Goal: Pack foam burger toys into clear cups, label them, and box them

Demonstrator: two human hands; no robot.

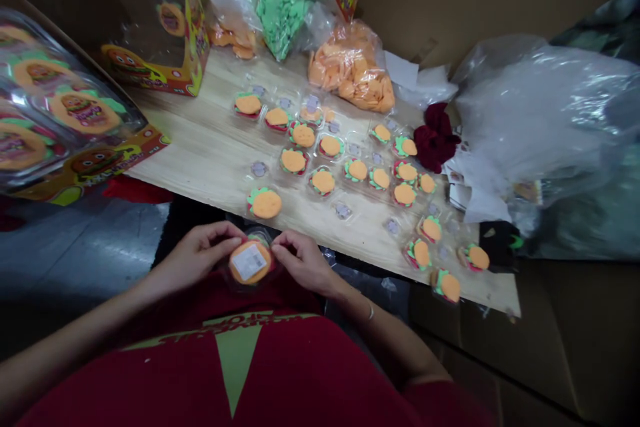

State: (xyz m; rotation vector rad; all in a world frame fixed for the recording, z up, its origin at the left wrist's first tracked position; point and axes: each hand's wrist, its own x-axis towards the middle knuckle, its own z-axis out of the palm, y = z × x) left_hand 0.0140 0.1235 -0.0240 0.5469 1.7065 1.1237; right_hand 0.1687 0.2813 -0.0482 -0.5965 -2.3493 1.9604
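Between my two hands, close to my body, is a clear plastic clamshell (251, 265) with an orange-topped toy-like burger in it and a white barcode label (249, 261) on its face. My left hand (213, 247) pinches its left edge. On the opposite edge, the fingers of my right hand (303, 259) are closed. Just beyond them on the table (210, 167) lies an open clamshell with a burger (265, 203). More burgers in clear packs, such as one burger (323, 181), spread over the table to the right.
Display boxes of packed burgers stand at the left, one box (85, 173) near and another box (165, 80) behind. A bag of orange pieces (355, 67) and a bag of green pieces (283, 20) lie at the back. Dark red cloth (436, 139) and plastic bags (545, 113) occupy the right.
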